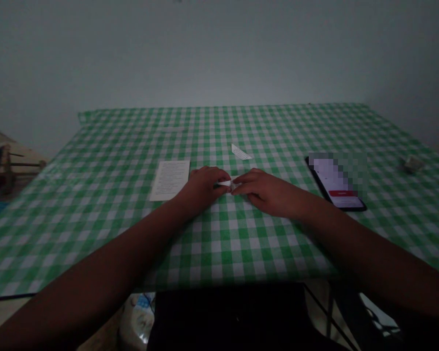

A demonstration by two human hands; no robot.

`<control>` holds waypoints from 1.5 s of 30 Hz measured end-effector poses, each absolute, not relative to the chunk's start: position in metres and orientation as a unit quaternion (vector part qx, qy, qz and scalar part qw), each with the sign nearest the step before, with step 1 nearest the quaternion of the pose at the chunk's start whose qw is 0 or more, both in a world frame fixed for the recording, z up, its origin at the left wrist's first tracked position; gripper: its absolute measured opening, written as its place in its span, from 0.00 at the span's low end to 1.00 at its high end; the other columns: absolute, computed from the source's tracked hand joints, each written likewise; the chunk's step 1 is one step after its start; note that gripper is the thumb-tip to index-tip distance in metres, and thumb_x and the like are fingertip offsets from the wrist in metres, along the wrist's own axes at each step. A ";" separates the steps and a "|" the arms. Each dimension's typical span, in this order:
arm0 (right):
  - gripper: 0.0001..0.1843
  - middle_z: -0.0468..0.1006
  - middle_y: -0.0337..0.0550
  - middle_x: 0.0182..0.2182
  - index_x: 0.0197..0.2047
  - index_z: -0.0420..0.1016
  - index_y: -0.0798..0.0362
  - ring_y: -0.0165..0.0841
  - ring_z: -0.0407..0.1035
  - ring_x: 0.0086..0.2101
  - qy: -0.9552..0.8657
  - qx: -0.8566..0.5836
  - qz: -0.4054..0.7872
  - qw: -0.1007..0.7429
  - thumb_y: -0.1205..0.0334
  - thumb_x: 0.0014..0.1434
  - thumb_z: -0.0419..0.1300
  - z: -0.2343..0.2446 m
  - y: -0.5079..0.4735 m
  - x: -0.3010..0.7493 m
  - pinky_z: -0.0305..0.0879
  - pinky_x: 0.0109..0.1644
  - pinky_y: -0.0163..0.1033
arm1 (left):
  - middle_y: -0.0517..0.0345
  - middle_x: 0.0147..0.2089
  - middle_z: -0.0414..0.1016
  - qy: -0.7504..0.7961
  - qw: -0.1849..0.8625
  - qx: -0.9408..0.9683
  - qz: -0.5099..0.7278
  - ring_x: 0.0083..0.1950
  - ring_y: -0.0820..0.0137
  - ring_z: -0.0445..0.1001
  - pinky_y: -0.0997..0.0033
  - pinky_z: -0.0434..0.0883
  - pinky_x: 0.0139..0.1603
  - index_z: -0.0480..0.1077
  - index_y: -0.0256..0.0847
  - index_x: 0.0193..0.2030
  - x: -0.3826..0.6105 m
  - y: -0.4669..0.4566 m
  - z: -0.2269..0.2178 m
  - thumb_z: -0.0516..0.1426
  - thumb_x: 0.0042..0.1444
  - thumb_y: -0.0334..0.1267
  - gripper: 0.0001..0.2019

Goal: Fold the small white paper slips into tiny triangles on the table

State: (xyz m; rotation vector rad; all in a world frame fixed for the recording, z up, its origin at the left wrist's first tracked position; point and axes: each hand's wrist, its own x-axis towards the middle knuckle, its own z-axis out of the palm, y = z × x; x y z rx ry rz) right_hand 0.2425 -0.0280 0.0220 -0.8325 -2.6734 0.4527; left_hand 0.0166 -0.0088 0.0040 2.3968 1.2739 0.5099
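I see left hand (208, 183) and right hand (259, 189) pinching small white paper (225, 183). Risk, my judgement: opposed tugging tears it; slack fingertips let it slip.

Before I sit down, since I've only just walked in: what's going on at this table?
The left hand and right hand meet low over the green checked tablecloth, pinching a small white paper between them. A printed sheet lies by the left hand, a slanted printed scrap lies beyond both, and a lit phone lies off to the right.
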 end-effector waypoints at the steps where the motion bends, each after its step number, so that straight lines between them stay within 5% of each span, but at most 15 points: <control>1: 0.20 0.80 0.50 0.53 0.51 0.80 0.53 0.39 0.71 0.53 -0.933 -0.295 0.151 0.142 0.76 0.61 0.53 0.023 -0.029 0.242 0.62 0.61 0.52 | 0.55 0.44 0.78 0.455 0.189 0.851 0.182 0.49 0.63 0.73 0.58 0.66 0.53 0.75 0.43 0.47 0.016 -0.009 0.004 0.62 0.59 0.37 0.09; 10: 0.18 0.77 0.58 0.55 0.53 0.79 0.57 0.45 0.71 0.53 -0.955 -0.283 0.062 0.059 0.75 0.63 0.55 0.029 -0.039 0.242 0.65 0.58 0.53 | 0.57 0.43 0.77 0.444 0.175 0.855 0.205 0.47 0.65 0.74 0.61 0.67 0.50 0.73 0.43 0.44 0.015 -0.009 0.002 0.62 0.60 0.38 0.07; 14: 0.19 0.78 0.56 0.55 0.52 0.79 0.56 0.45 0.71 0.54 -0.954 -0.281 0.080 0.067 0.75 0.62 0.55 0.029 -0.038 0.242 0.64 0.59 0.53 | 0.57 0.44 0.77 0.430 0.159 0.869 0.185 0.49 0.65 0.74 0.61 0.67 0.53 0.77 0.43 0.40 0.014 -0.010 0.005 0.60 0.63 0.39 0.04; 21: 0.20 0.80 0.50 0.52 0.52 0.79 0.56 0.41 0.72 0.52 -0.936 -0.303 0.136 0.115 0.75 0.64 0.51 0.027 -0.031 0.243 0.64 0.60 0.52 | 0.54 0.53 0.75 0.391 0.126 0.900 0.143 0.55 0.61 0.71 0.54 0.64 0.59 0.76 0.46 0.53 0.007 -0.014 0.005 0.60 0.63 0.41 0.12; 45: 0.23 0.79 0.51 0.55 0.56 0.77 0.55 0.40 0.71 0.55 -0.934 -0.294 0.156 0.130 0.76 0.62 0.52 0.024 -0.029 0.243 0.62 0.64 0.52 | 0.51 0.51 0.75 0.364 0.127 0.909 0.157 0.53 0.61 0.70 0.55 0.66 0.58 0.78 0.45 0.51 0.009 -0.008 -0.001 0.58 0.64 0.39 0.12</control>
